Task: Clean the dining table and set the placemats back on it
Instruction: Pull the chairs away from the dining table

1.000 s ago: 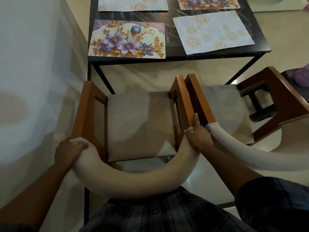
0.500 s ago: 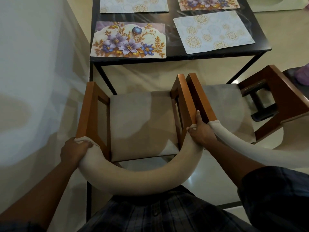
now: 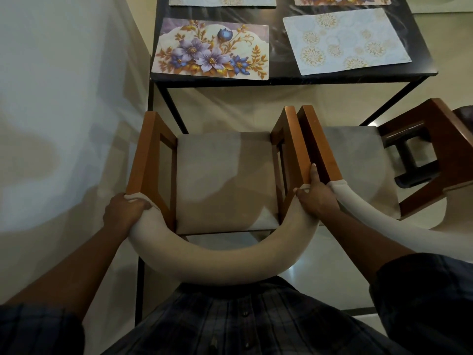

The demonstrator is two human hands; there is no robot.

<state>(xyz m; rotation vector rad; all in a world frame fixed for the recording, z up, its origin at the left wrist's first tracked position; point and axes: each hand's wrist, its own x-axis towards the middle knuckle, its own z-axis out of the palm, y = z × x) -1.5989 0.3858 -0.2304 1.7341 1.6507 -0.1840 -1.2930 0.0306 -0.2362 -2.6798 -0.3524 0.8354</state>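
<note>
A black dining table [image 3: 332, 79] stands ahead with several placemats on it: a floral placemat [image 3: 210, 49] at the near left, a pale patterned placemat [image 3: 345, 41] at the near right, two more cut off at the top. Below me is a wooden chair [image 3: 225, 180] with a grey seat and a curved padded backrest [image 3: 217, 260]. My left hand [image 3: 122, 213] grips the backrest's left end. My right hand [image 3: 317, 198] grips its right end, one finger stretched along the armrest.
A second chair [image 3: 358, 162] of the same kind stands right against the first on the right. A dark wooden stool or chair frame [image 3: 430, 149] stands further right. A white wall [image 3: 64, 98] runs close on the left. Pale tiled floor shows under the table.
The chair, still gripped by both hands, has moved slightly forward toward the table, and the view has shifted with it. My grip is unchanged.
</note>
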